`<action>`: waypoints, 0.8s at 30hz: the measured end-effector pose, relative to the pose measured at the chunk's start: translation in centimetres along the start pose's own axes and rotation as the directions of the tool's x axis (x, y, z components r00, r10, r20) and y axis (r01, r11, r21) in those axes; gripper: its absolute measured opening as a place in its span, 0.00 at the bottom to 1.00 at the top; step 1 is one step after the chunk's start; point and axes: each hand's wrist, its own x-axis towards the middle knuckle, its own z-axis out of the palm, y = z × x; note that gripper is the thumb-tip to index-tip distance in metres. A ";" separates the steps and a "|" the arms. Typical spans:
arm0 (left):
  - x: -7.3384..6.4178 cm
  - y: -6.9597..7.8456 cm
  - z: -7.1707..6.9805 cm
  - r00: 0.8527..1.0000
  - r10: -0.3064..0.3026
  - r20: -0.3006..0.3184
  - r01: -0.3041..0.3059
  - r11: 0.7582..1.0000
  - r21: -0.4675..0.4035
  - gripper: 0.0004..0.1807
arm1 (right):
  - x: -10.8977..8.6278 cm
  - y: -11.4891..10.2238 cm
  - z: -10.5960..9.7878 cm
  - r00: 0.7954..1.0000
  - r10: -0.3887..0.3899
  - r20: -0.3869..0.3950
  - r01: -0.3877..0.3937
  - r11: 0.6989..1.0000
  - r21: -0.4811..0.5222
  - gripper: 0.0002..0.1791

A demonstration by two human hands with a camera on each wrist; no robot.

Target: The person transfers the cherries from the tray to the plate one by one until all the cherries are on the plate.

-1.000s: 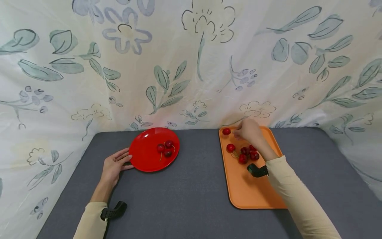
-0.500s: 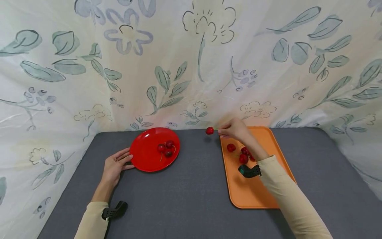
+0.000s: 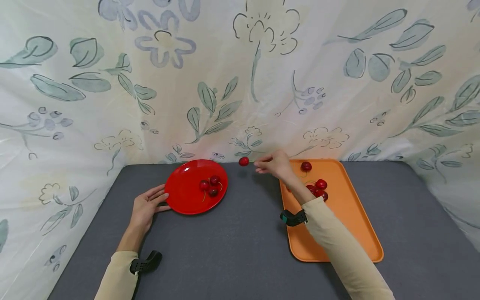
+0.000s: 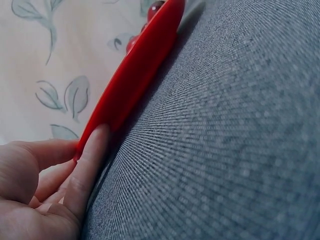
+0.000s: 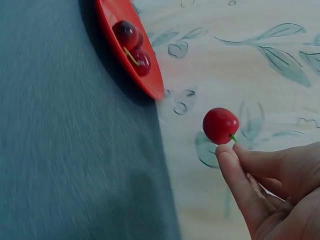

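Note:
My right hand (image 3: 276, 165) pinches a red cherry (image 3: 243, 161) by its green stem. The fruit hangs in the air between the orange tray and the red plate (image 3: 183, 187). In the right wrist view, thumb and fingertips meet at the stem just below the cherry (image 5: 220, 125). Three darker cherries (image 3: 204, 185) with stems lie on the plate's right half. At the plate's left edge my left hand (image 3: 144, 208) grips the rim; the left wrist view has its fingers (image 4: 92, 155) on both sides of the red rim (image 4: 117, 95).
An orange tray (image 3: 339, 175) lies to the right, partly covered by the right forearm. Several cherries (image 3: 321, 184) sit in its upper part, one (image 3: 306, 166) near the back edge. Behind the grey tabletop (image 3: 225, 250) rises a floral curtain (image 3: 168, 104).
My right hand has picked up a cherry from the tray's back left corner and carried it left toward the plate. My left hand stays on the plate rim.

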 end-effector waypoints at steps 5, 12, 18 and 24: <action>0.0 -0.1 -0.1 1.000 0.007 -0.006 -0.007 1.000 0.007 0.31 | 1.4 0.3 2.7 0.998 -0.028 0.054 0.028 0.999 0.016 0.12; -0.1 -0.2 -0.1 1.000 0.009 0.004 -0.009 1.000 0.002 0.31 | 3.0 0.3 5.3 0.992 -0.038 0.116 0.034 0.999 0.041 0.12; 0.0 -0.2 0.0 1.000 0.009 -0.008 -0.009 1.000 0.003 0.30 | 3.9 0.5 7.4 0.991 -0.052 0.124 0.043 0.996 0.077 0.11; 0.1 -0.3 0.0 0.999 0.035 0.001 -0.035 0.999 0.002 0.30 | 4.3 0.4 9.0 0.991 -0.066 0.113 0.061 0.997 0.044 0.10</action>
